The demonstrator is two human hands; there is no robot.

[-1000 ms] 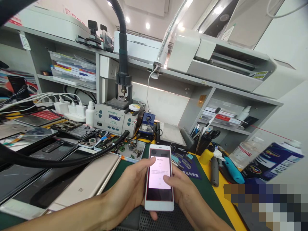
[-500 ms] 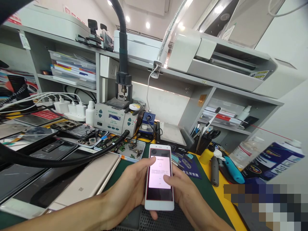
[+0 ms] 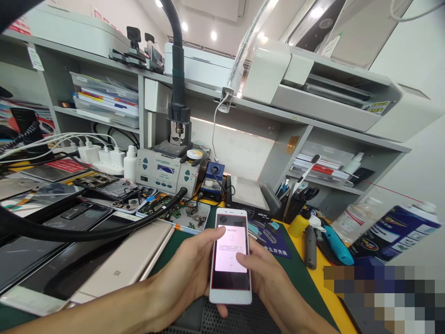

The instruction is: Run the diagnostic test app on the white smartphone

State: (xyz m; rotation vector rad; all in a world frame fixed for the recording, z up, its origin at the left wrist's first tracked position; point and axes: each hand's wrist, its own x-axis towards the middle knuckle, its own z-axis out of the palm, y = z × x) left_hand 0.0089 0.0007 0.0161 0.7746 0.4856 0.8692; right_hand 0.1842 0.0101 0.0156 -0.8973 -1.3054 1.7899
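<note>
A white smartphone is held upright between my two hands, its screen lit with a pale pink dialog box. My left hand closes round the phone's left side, its thumb over the upper left of the screen and a fingertip showing below the bottom edge. From the right side my right hand grips the phone, and its thumb lies on the lower right of the dialog. Most of the other fingers are hidden behind the phone. Beneath it is a black perforated mat.
Several phones, among them a gold one, cover the left of the bench. A hot-air station stands behind a tray of circuit boards. Bottles and a blue spray can are at right. A black hose crosses the left side.
</note>
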